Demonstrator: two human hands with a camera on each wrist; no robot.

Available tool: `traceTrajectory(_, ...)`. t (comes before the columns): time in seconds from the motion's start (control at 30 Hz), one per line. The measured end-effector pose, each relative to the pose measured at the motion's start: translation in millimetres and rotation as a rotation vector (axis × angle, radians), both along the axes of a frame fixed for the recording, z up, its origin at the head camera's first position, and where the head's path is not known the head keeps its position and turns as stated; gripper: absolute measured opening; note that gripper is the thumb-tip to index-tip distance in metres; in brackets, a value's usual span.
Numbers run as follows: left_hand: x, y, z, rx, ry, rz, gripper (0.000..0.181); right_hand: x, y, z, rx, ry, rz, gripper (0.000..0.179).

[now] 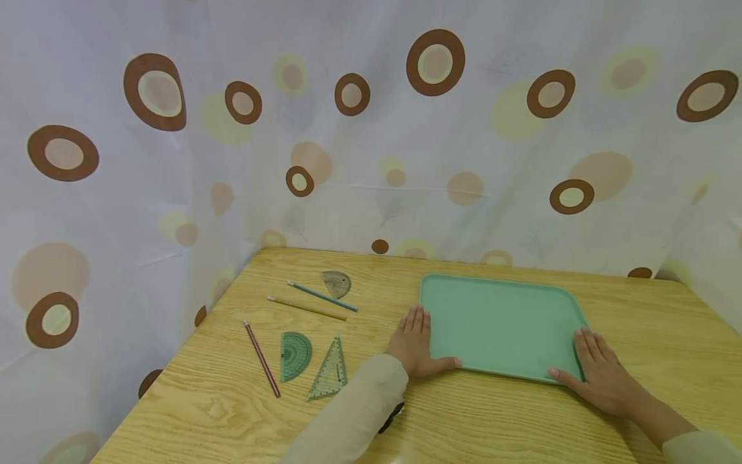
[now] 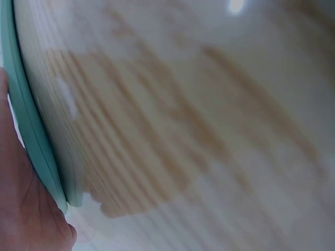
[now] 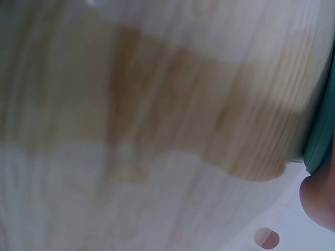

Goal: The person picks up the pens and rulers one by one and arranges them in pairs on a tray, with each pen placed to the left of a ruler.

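I saw a left hand (image 1: pixel 418 348) and right hand (image 1: pixel 604 379), apart, straight-fingered, touching a mint-green rectangular plastic tray (image 1: pixel 501 325), apparently already positioned, while slim teal, tan and maroon pencils (image 1: pixel 308 309) lay untouched.

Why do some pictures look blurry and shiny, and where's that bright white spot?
Head view: fairly clear, with the green tray showing crisp edges; left wrist view: the wooden table has fuzzy grain, pale reflections and a bright white glare spot at the top; right wrist view: fuzzy, shiny wood too, darker in the top left corner. I can't tell what causes the blur.
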State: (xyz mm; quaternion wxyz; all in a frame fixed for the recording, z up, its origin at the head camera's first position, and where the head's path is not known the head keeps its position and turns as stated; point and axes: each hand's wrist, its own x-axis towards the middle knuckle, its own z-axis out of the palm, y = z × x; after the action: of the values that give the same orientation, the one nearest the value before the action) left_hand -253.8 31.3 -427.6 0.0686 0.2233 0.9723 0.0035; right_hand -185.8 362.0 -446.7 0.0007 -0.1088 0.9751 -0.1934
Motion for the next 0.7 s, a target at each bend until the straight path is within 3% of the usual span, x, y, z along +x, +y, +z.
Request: traceTrajectory(0.7,2.6,-1.0,4.9,0.003,0.003,-0.006,0.102,-0.8,1.2,-1.6,0.010,0.009,0.000,0.091)
